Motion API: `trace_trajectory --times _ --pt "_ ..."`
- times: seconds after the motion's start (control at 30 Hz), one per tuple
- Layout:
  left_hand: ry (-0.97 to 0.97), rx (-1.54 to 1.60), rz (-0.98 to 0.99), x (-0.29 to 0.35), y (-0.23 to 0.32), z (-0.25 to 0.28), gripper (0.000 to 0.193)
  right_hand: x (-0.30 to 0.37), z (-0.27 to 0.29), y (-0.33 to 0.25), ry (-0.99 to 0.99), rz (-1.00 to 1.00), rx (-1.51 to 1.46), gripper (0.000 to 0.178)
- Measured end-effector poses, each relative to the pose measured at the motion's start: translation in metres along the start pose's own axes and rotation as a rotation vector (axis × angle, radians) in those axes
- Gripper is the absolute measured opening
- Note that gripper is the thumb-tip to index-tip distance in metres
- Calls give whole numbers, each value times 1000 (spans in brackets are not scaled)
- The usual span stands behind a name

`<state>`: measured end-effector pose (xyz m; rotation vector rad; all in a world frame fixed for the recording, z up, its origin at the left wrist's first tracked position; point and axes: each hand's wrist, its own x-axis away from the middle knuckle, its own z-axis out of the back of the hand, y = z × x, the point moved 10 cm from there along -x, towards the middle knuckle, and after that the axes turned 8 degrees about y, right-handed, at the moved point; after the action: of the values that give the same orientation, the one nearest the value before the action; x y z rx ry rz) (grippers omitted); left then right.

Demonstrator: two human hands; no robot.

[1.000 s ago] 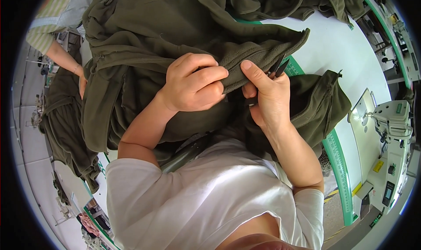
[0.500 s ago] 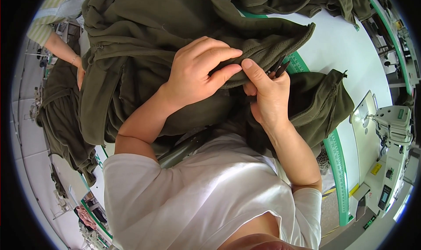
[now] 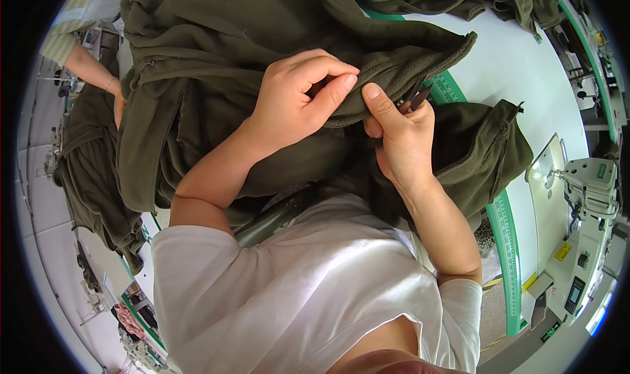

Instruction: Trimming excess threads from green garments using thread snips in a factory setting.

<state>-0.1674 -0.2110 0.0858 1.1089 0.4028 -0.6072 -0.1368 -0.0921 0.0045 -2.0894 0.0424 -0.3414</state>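
Note:
A large dark olive fleece garment [image 3: 216, 20] lies bunched across the table, and its folded, seamed edge [image 3: 394, 75] runs just beyond my hands. My left hand [image 3: 298, 95] is closed in a pinch, thumb against forefinger, over that edge; anything between the fingertips is too small to make out. Close on its right, my right hand [image 3: 403, 128] is closed with the thumb up against the edge. Dark thread snips [image 3: 420, 97] are tucked in it, their pointed blades sticking out past the fingers. Their handles are hidden in the palm.
A white sewing machine [image 3: 590, 184] stands on the right. Green ruler-marked tape [image 3: 504, 262] edges the white table [image 3: 518, 65]. More olive cloth [image 3: 482, 157] lies by my right wrist. At the far left, another person's hand [image 3: 118, 108] rests by the olive cloth.
My left thumb has come up from beside my right thumb to meet the left forefinger, leaving a small gap between the hands. The right hand keeps the snips.

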Motion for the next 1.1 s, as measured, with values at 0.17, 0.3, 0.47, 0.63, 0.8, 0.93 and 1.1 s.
trace_trajectory --times 0.17,0.3,0.47,0.63,0.8,0.93,1.1 --pt "-36 12 -3 0 -1 -1 7 0 -2 -5 -7 83 65 31" --pt "-49 55 62 1 -9 -2 8 0 -1 -3 18 53 64 32" --pt "-67 88 132 2 -15 -5 9 0 -2 4 5 -3 4 32" --pt "-102 98 208 4 -21 -6 9 0 -1 6 28 -6 8 31" --pt "-81 144 246 6 -18 -7 8 -1 0 7 -26 24 30 27" --pt "-61 125 102 3 -13 -5 7 -3 3 13 -34 6 11 23" --pt "-29 146 106 2 -13 0 8 -3 0 15 -42 -32 -56 18"
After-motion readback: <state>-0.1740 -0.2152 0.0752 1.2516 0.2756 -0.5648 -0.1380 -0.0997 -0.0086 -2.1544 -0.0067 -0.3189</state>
